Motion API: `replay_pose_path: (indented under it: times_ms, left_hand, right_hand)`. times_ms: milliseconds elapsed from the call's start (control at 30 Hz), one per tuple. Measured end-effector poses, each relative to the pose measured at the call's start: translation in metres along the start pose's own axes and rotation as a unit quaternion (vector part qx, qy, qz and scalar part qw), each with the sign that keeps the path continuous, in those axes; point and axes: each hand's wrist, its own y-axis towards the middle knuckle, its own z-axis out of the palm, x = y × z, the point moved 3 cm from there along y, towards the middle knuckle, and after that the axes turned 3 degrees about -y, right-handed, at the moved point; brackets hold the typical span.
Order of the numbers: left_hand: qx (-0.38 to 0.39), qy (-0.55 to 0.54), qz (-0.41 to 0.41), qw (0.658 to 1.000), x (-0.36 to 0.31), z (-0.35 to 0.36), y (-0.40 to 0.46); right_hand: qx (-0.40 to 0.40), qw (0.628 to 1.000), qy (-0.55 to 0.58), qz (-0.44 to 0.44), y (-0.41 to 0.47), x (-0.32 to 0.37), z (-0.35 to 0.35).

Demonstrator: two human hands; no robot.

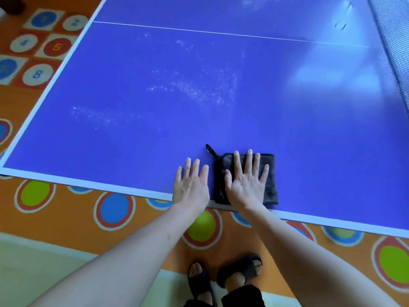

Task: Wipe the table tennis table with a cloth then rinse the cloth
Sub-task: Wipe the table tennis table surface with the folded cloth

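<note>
The blue table tennis table [155, 129] fills most of the view, with white edge lines and a white centre line. A folded dark grey cloth [271, 187] with a black hanging loop lies flat at the near edge of the table. My right hand [245, 182] presses flat on the cloth, fingers spread. Just left of the cloth, my left hand [191, 185] rests flat on the bare table, fingers apart and holding nothing. Pale dusty specks [199, 89] mark the middle of the table.
The net [391, 41] runs along the far right side. Below the table is an orange floor with coloured circles [115, 209] and numbered hopscotch squares [37, 74] at the left. My feet in dark sandals [221, 280] stand close to the near edge.
</note>
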Motion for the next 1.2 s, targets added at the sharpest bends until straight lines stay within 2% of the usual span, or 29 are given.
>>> replay_pose_path:
  times_ms: [267, 533, 833, 1200]
  left_hand:
    - [-0.013, 0.008, -0.001, 1.0, -0.022, 0.002, -0.013]
    - [-0.023, 0.015, -0.001, 1.0, -0.058, 0.002, -0.005]
    - [-0.023, 0.007, -0.003, 1.0, -0.119, -0.014, 0.046]
    - [-0.045, 0.002, -0.022, 0.999, -0.158, -0.042, 0.127]
  right_hand:
    - [0.001, 0.998, 0.015, -0.058, -0.026, -0.013, 0.006]
    - [-0.021, 0.997, 0.047, -0.064, -0.015, -0.045, 0.003]
    - [0.009, 0.998, 0.04, -0.038, 0.073, -0.123, -0.02]
    - [0.025, 0.998, 0.05, -0.019, 0.174, -0.14, -0.036]
